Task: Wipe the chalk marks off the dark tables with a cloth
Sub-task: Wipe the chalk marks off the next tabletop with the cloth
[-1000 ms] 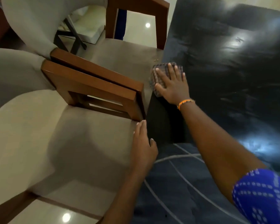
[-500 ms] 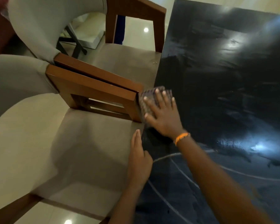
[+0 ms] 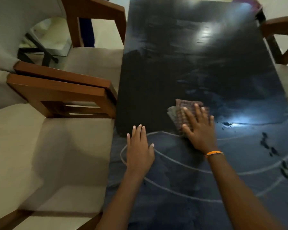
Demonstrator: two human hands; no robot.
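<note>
A glossy dark table [image 3: 198, 63] fills the right of the view. Its far part looks wet and free of marks. White chalk marks [image 3: 173, 159] curve across the near part. A brown checked cloth [image 3: 181, 110] lies on the table near the middle. My right hand [image 3: 198, 130], with an orange band at the wrist, presses flat on the cloth with fingers spread. My left hand [image 3: 139, 150] rests flat on the table near its left edge, on a chalk loop, holding nothing.
Two beige cushioned chairs with brown wooden arms [image 3: 61, 92] stand tight against the table's left edge. Another wooden chair arm [image 3: 279, 29] shows at the far right. Small dark wet patches [image 3: 269, 146] dot the near right of the table.
My right hand has slid the cloth from the table's left edge toward me and to the right, into the middle. My left hand moved from the table's edge onto its top.
</note>
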